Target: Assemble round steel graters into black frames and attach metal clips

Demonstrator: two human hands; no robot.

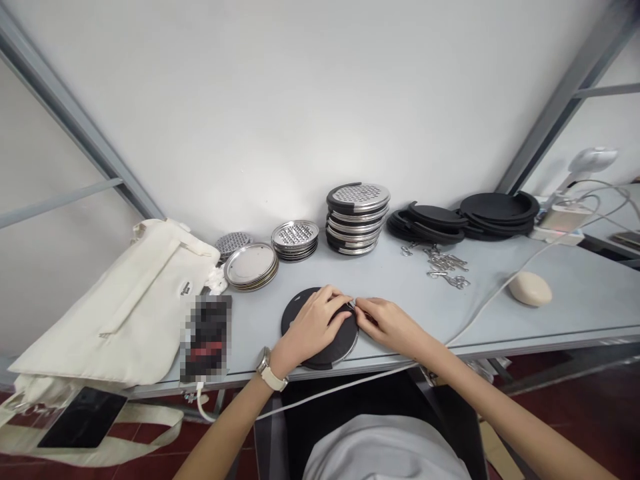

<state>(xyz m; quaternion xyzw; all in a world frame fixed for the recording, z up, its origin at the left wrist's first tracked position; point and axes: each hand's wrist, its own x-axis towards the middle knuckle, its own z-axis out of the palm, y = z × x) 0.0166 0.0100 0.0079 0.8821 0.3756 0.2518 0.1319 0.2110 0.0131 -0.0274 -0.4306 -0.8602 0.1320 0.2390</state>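
A round black disc lies flat near the front edge of the table, with a bit of metal rim showing at its lower right. My left hand rests over its top, fingers and thumb bent towards the right edge and gripping there. At that edge my right hand pinches, its thumb and forefinger pressed together at a small shiny metal clip. The fingers hide most of the clip. Behind my right hand, several loose metal clips lie in a small heap.
Stacks of round metal grater plates and lids stand at the back left. A taller stack of black-rimmed graters is in the middle, black rings to its right. A white bag, a cable and a beige rounded object lie around.
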